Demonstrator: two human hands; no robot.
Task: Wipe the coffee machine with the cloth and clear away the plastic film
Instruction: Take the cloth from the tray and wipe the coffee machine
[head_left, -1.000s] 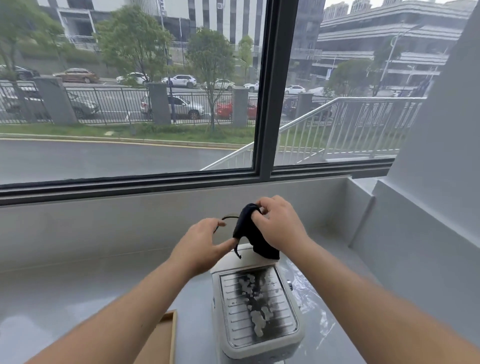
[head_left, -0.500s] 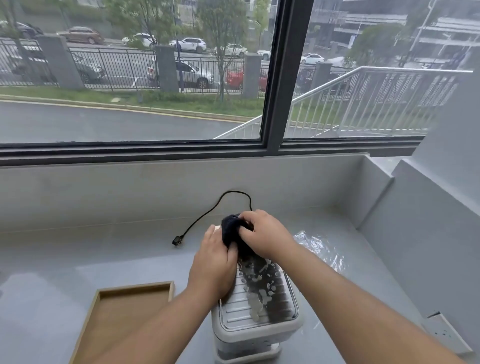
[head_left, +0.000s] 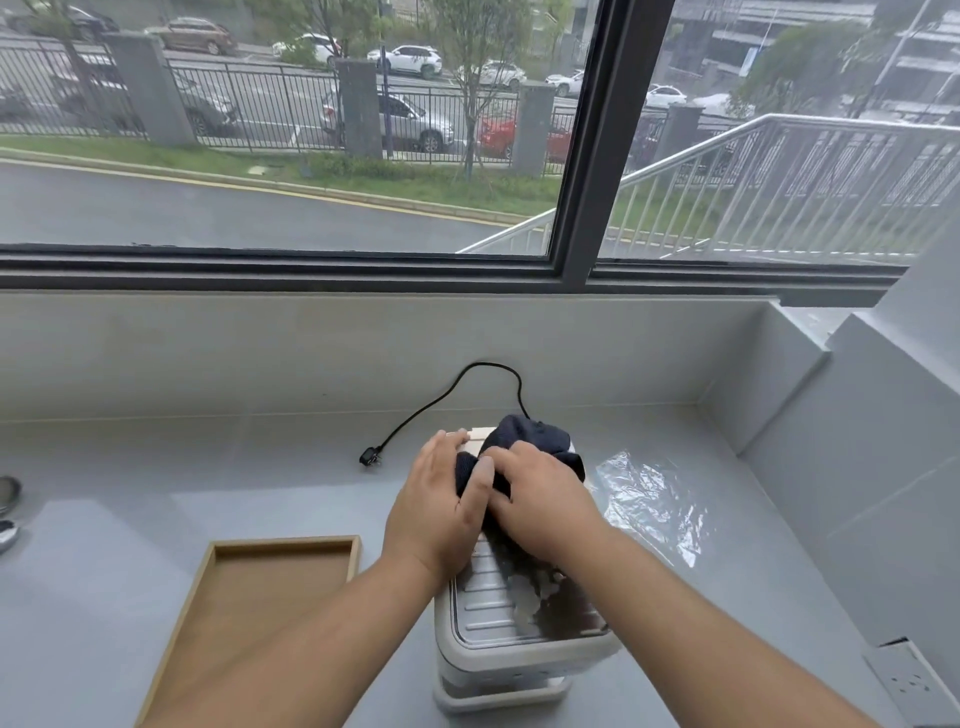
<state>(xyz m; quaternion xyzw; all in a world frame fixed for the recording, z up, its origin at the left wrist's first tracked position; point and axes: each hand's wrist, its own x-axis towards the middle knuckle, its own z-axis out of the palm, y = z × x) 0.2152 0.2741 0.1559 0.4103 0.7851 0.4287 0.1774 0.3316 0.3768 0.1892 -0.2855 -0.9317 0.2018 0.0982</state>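
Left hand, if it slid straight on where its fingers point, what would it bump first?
The left hand would probably meet the black cord behind the coffee machine first, though depth is unclear.

Dark knit cloth (head_left: 530, 441), glossy crinkled plastic film (head_left: 649, 499), matt wooden tray (head_left: 270, 592).

Right hand (head_left: 540, 512) grips dark cloth (head_left: 535, 439) on top of coffee machine (head_left: 498, 613). Left hand (head_left: 436, 514) rests flat beside it, thumb against cloth. Plastic film (head_left: 649, 499) lies on tabletop (head_left: 156, 493) right of machine, wooden tray (head_left: 285, 543) left, power cord (head_left: 441, 400) behind.
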